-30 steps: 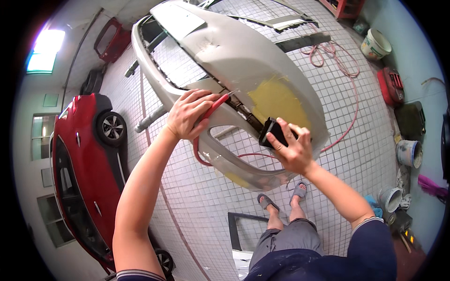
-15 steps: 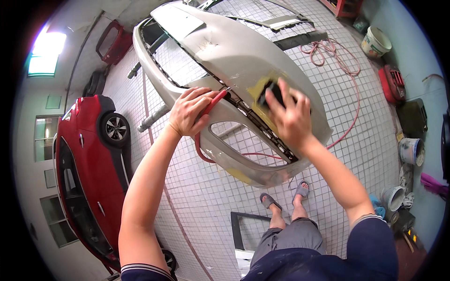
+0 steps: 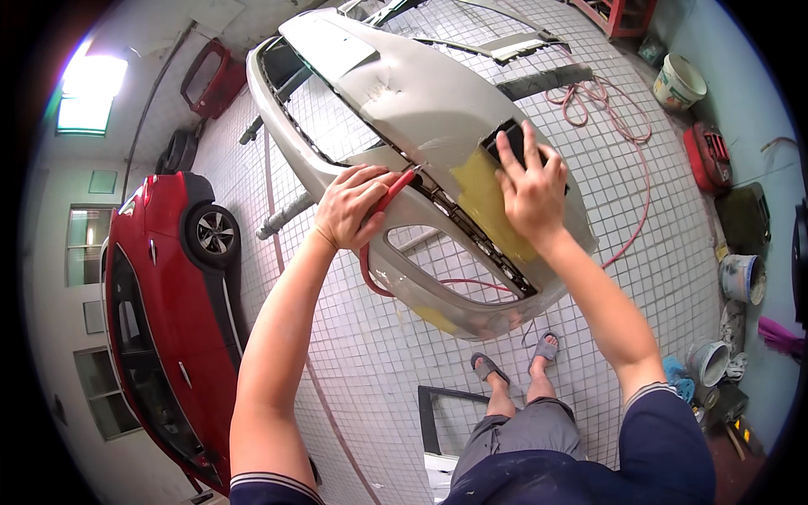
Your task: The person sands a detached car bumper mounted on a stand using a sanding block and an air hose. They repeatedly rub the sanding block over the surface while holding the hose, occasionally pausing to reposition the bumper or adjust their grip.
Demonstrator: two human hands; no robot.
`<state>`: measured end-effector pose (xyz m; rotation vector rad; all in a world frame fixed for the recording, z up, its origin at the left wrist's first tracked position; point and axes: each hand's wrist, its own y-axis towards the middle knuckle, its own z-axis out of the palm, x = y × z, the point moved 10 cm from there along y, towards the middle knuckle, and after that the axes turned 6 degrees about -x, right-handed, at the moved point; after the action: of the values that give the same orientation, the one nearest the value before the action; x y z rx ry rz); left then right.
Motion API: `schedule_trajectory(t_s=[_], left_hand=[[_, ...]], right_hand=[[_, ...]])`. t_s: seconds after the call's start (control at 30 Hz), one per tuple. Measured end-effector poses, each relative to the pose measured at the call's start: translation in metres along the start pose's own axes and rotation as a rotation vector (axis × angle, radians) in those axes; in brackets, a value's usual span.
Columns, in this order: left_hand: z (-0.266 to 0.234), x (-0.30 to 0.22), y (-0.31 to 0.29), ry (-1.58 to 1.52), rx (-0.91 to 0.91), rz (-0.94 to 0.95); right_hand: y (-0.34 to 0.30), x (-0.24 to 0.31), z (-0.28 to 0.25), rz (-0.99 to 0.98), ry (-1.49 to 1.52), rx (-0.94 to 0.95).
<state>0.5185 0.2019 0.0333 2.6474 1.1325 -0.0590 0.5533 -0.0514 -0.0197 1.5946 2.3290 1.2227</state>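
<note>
A pale grey car bumper (image 3: 429, 88) with a long slotted edge stretches before me, a patch of yellow filler (image 3: 473, 192) spread on its right part. My right hand (image 3: 537, 189) holds a black sanding block (image 3: 507, 141) against the surface at the patch's far edge, fingers stretched over it; its underside is hidden. My left hand (image 3: 353, 202) rests by the bumper's inner edge, closed around the end of a red hose (image 3: 397, 190) with a small metal tip. Below that hand, the hose bends down past the bumper's oval opening.
A padded stand bar (image 3: 547, 82) juts out beyond the bumper. Red hose coils (image 3: 602, 105) lie on the tiled floor. Along the right wall are a white bucket (image 3: 678, 82) and a red canister (image 3: 707, 157). A red car (image 3: 164, 278) stands left; a door panel (image 3: 433, 429) lies near my feet.
My right hand has slid the sanding block away from me across the filler to its far edge, uncovering more yellow. The left hand keeps its hold on the hose. The view has shifted slightly.
</note>
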Motion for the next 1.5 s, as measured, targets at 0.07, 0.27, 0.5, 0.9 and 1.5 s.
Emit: schedule_trajectory(t_s=[0.07,0.27,0.5,0.9,1.5], left_hand=[[-0.002,0.001,-0.005,0.032,-0.017,0.026],[-0.003,-0.008,-0.004,0.082,0.005,0.105],[0.008,0.002,-0.01,0.061,0.03,0.051],[0.002,-0.003,0.003,0.109,0.011,0.095],[0.009,0.008,-0.01,0.083,0.056,0.032]], right_hand=[[-0.059,0.034,-0.007,-0.147,0.013,0.062],[-0.041,0.028,-0.002,-0.229,0.065,0.078],[-0.096,0.046,-0.001,-0.316,0.16,0.026],[-0.018,0.01,-0.001,-0.099,0.063,0.0],[-0.081,0.038,0.003,-0.579,0.015,0.076]])
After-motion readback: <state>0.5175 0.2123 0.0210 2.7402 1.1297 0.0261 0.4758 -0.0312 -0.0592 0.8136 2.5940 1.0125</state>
